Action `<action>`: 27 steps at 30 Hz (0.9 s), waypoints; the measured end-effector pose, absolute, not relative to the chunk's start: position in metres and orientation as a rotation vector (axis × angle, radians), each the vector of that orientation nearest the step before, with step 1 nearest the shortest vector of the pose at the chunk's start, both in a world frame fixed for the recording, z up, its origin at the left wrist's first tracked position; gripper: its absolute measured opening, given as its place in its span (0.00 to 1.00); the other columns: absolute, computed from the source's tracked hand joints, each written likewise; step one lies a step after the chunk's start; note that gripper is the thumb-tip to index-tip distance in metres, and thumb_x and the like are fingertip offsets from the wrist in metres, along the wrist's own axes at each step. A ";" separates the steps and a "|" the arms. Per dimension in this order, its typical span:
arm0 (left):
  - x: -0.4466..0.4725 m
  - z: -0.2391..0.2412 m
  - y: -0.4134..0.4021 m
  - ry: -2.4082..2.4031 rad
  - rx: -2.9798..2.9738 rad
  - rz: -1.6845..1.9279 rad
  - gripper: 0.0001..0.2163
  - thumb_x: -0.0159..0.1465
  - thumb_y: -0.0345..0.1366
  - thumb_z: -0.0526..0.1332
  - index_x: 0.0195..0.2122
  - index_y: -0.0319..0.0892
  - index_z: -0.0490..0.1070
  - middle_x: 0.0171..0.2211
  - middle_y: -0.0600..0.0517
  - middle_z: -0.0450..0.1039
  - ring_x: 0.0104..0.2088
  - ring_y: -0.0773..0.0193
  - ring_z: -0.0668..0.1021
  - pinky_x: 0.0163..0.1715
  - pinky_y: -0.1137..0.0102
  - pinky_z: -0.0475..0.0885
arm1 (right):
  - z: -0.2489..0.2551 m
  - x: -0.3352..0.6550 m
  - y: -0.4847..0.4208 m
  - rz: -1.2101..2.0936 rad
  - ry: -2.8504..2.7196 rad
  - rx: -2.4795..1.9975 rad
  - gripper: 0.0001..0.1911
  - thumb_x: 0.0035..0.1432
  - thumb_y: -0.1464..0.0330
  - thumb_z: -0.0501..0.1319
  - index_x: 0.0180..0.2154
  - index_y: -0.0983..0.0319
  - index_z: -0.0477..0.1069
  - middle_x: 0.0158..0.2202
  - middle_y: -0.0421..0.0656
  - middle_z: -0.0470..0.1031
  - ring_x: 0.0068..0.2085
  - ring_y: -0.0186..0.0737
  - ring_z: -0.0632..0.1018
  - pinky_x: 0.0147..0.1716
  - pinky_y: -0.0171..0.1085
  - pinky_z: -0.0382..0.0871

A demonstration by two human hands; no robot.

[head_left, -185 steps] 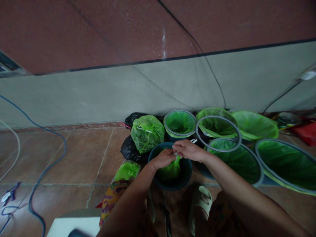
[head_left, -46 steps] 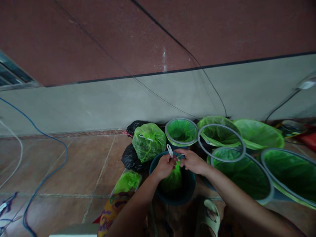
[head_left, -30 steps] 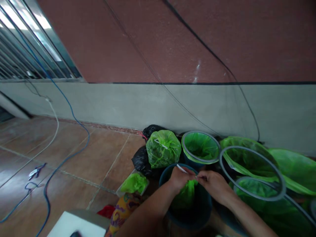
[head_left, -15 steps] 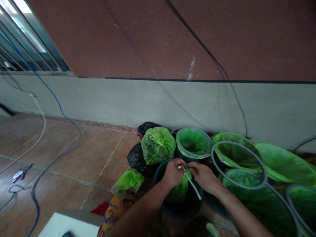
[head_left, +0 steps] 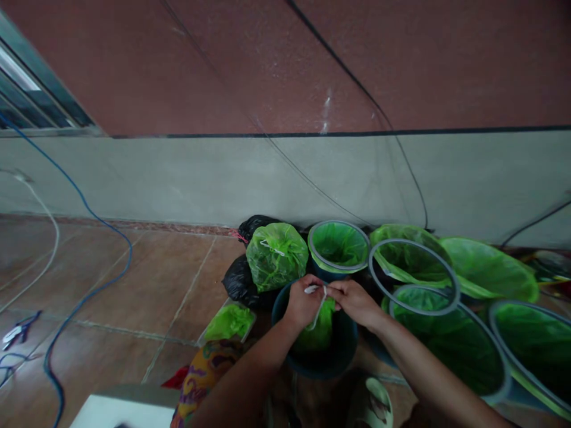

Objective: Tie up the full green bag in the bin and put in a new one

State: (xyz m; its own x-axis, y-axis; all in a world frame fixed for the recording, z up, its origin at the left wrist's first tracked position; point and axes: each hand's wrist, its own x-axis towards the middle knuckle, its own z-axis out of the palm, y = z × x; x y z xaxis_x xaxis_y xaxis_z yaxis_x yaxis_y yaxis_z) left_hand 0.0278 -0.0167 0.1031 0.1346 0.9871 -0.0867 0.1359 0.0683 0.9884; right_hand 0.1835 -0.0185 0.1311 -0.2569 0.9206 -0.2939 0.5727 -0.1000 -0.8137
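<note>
In the dark blue bin (head_left: pixel 323 373) sits a green drawstring bag (head_left: pixel 319 337). Over that bin, the left hand (head_left: pixel 302 304) and right hand (head_left: pixel 354 300) pinch its white drawstring (head_left: pixel 319 311) — if the thin cord slips, the neck could gape. Beyond the bin: a gathered green bag (head_left: pixel 279 258).

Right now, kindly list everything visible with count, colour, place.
Open bin: one, blue, under hands
Held bag: one, green, in bin
Lined bins: five, green inside, right
Ring: one, grey, over bins
Closed bag: one, green, near wall
Dark bags: two, black, alongside
Bundle: one, green, left side
Cables: several, blue, white, dark; left, wall
Window: one, bluish, upper left
Box: one, white, bottom left
Slipper: one, pale, bottom
Left hand, right hand: one each, at bag
</note>
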 end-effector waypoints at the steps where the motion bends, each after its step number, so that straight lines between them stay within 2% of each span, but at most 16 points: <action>1: 0.027 0.103 -0.016 1.235 1.316 0.962 0.01 0.56 0.30 0.61 0.29 0.40 0.72 0.23 0.58 0.69 0.25 0.71 0.69 0.28 0.75 0.65 | 0.132 0.184 -0.018 1.283 -1.837 -1.644 0.16 0.60 0.61 0.53 0.28 0.62 0.74 0.19 0.37 0.68 0.24 0.37 0.74 0.27 0.34 0.63; 5: 0.023 0.103 -0.015 1.314 1.479 0.792 0.04 0.59 0.31 0.60 0.30 0.40 0.75 0.25 0.55 0.73 0.28 0.69 0.73 0.31 0.74 0.68 | 0.135 0.184 -0.019 1.071 -2.017 -1.799 0.17 0.63 0.66 0.52 0.30 0.62 0.77 0.25 0.43 0.76 0.31 0.39 0.78 0.34 0.36 0.66; 7: 0.020 0.103 -0.015 1.426 1.674 0.641 0.06 0.60 0.30 0.59 0.31 0.41 0.76 0.30 0.52 0.77 0.34 0.65 0.77 0.38 0.71 0.70 | 0.134 0.183 -0.021 0.875 -2.143 -1.944 0.16 0.62 0.69 0.52 0.33 0.62 0.79 0.32 0.47 0.80 0.37 0.43 0.79 0.38 0.37 0.66; 10: 0.016 0.103 -0.017 1.610 1.926 0.334 0.10 0.62 0.28 0.56 0.35 0.42 0.77 0.37 0.47 0.80 0.42 0.59 0.80 0.47 0.66 0.71 | 0.126 0.184 -0.025 0.639 -2.309 -2.142 0.16 0.62 0.73 0.52 0.37 0.63 0.80 0.40 0.52 0.82 0.44 0.49 0.80 0.42 0.40 0.67; 14: 0.011 0.100 -0.018 1.694 1.982 0.042 0.13 0.65 0.31 0.52 0.40 0.41 0.77 0.41 0.43 0.80 0.46 0.54 0.80 0.49 0.63 0.72 | 0.115 0.185 -0.028 0.616 -2.438 -2.226 0.18 0.64 0.74 0.50 0.39 0.65 0.79 0.42 0.54 0.82 0.47 0.50 0.81 0.42 0.40 0.68; 17: 0.008 0.096 -0.015 1.664 1.968 0.055 0.15 0.64 0.28 0.52 0.47 0.41 0.75 0.47 0.45 0.79 0.50 0.56 0.79 0.53 0.65 0.71 | 0.115 0.185 -0.026 0.636 -2.458 -2.212 0.18 0.65 0.73 0.50 0.40 0.65 0.79 0.42 0.55 0.82 0.46 0.50 0.81 0.41 0.40 0.68; 19: 0.006 0.094 -0.015 1.613 1.949 0.085 0.21 0.61 0.27 0.56 0.56 0.41 0.70 0.53 0.44 0.76 0.54 0.58 0.77 0.57 0.68 0.69 | 0.118 0.186 -0.025 0.637 -2.432 -2.195 0.18 0.65 0.72 0.49 0.39 0.65 0.78 0.42 0.54 0.82 0.46 0.49 0.81 0.42 0.40 0.67; 22: 0.007 0.092 -0.018 1.558 1.894 0.018 0.36 0.56 0.27 0.61 0.67 0.40 0.57 0.62 0.41 0.67 0.58 0.54 0.74 0.59 0.67 0.68 | 0.123 0.188 -0.022 0.690 -2.381 -2.168 0.18 0.65 0.72 0.49 0.40 0.64 0.77 0.40 0.52 0.82 0.45 0.47 0.81 0.43 0.39 0.67; 25: 0.014 0.089 -0.024 1.530 1.855 -0.068 0.44 0.52 0.30 0.66 0.70 0.39 0.50 0.65 0.39 0.62 0.61 0.48 0.72 0.60 0.62 0.68 | 0.123 0.190 -0.023 0.736 -2.291 -2.170 0.19 0.63 0.75 0.50 0.51 0.66 0.74 0.47 0.53 0.80 0.49 0.47 0.80 0.47 0.39 0.67; 27: 0.019 0.083 -0.027 1.543 1.836 -0.089 0.48 0.49 0.32 0.70 0.71 0.39 0.48 0.66 0.38 0.61 0.62 0.46 0.71 0.62 0.60 0.67 | 0.119 0.190 -0.024 0.739 -2.269 -2.174 0.27 0.59 0.78 0.52 0.60 0.67 0.67 0.54 0.56 0.76 0.53 0.47 0.78 0.51 0.40 0.66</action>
State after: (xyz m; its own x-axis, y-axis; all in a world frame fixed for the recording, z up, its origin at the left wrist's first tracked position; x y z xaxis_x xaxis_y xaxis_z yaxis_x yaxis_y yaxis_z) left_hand 0.0190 -0.0275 0.0831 0.2797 0.8296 -0.4833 0.8795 -0.0194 0.4756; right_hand 0.1898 -0.0240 0.1190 -0.0908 0.9253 -0.3681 0.9646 -0.0101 -0.2634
